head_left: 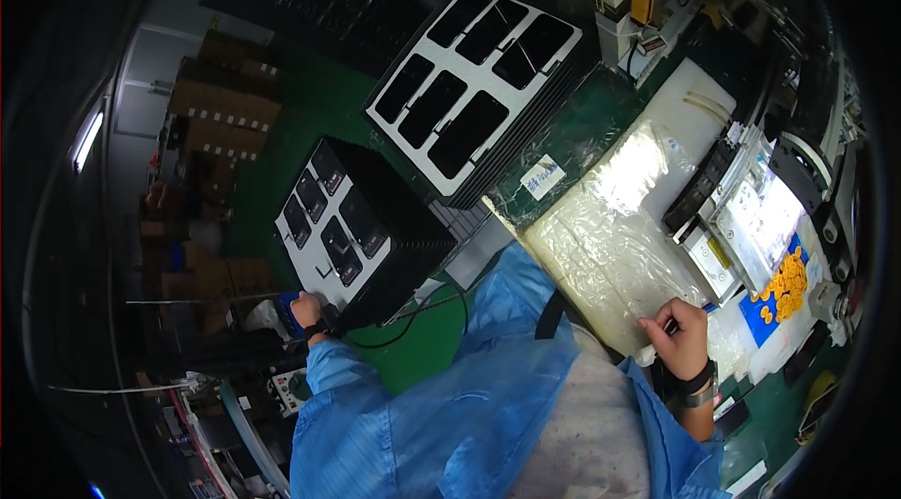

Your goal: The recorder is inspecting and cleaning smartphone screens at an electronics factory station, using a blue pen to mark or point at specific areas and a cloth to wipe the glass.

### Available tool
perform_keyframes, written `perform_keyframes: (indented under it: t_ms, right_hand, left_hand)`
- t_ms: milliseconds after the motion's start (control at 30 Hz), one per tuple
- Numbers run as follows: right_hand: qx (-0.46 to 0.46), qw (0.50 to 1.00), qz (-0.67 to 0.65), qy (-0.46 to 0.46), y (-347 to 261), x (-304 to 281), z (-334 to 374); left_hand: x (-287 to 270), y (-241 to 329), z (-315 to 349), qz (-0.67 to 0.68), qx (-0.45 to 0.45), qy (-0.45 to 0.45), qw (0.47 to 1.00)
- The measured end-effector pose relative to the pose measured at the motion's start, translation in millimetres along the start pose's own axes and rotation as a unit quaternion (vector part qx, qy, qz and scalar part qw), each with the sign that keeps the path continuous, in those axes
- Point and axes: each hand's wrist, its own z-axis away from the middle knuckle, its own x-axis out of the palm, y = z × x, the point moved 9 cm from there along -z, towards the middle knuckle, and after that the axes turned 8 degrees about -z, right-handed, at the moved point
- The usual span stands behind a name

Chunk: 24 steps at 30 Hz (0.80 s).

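Note:
My left hand (305,309) is closed beside the near corner of a lower stack of black trays with a white top tray (307,264). What its fingers hold, if anything, is hidden; a blue-and-white item (274,314) lies right by them. Several dark phone-shaped pieces (357,222) sit in that tray's slots. On the right, my right hand (683,339) hovers at the edge of the plastic-covered bench pad (601,264), fingers curled and thumb pressed in. A small whitish piece (646,355) shows below the thumb; whether it is gripped is unclear.
A taller tray stack (449,76) holds several black rectangular pieces ahead of me. To the right stands a metal fixture (751,208), with orange pieces (784,288) on a blue sheet beside it. A black cable (413,322) hangs by the lower stack. Cartons (225,114) are at far left.

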Motion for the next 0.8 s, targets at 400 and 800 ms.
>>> perform_keyframes:
  t_ms: [400, 800]
  right_hand:
    - [0.008, 1.000, 0.001, 0.013, 4, 0, -3]
    - [0.033, 0.994, -0.017, 0.105, -7, -24, 37]
  left_hand:
    - [-38, 48, 24, -0.155, -0.021, -0.066, 0.985]
    - [-105, 518, 190, 0.380, 0.486, -0.204, 0.760]
